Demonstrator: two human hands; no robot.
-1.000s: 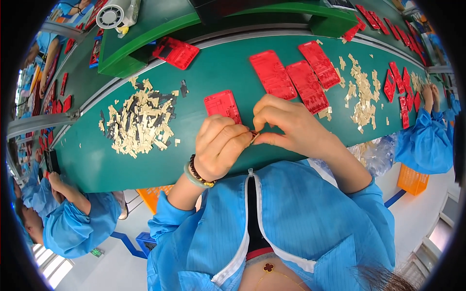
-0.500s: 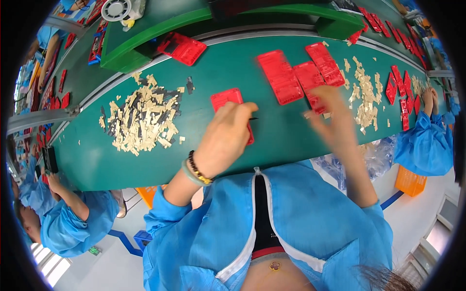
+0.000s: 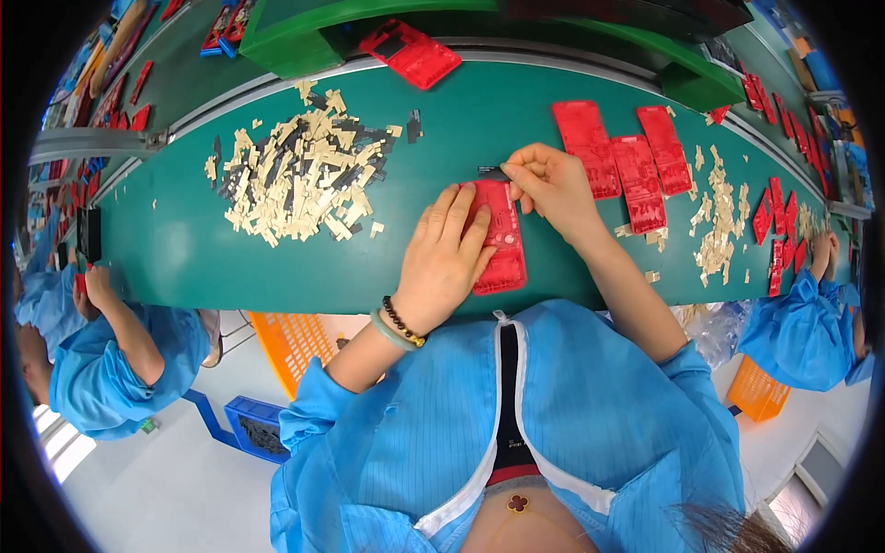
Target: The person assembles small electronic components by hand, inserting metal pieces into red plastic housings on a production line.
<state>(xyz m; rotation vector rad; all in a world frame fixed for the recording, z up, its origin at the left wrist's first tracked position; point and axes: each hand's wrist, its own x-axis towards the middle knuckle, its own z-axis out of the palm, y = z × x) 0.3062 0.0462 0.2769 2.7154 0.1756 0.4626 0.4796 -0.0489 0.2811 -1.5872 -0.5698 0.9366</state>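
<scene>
Pinching thin black strip point(image 3: 489, 172) by rectangular panel point(image 3: 504, 241)

The left grip point(image 3: 441, 258) lay palm down, fingers point(image 3: 454, 214) extended; the right grip point(image 3: 551, 189) was pinched together, both forearms point(image 3: 636, 297) angled inward.

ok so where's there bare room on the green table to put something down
Bare green table lies between the beige-and-dark pile and the left hand, and left of that pile. Another patch runs from the right hand to the metal rail. It is crowded farther right, with three red shells and loose beige pieces.
</scene>
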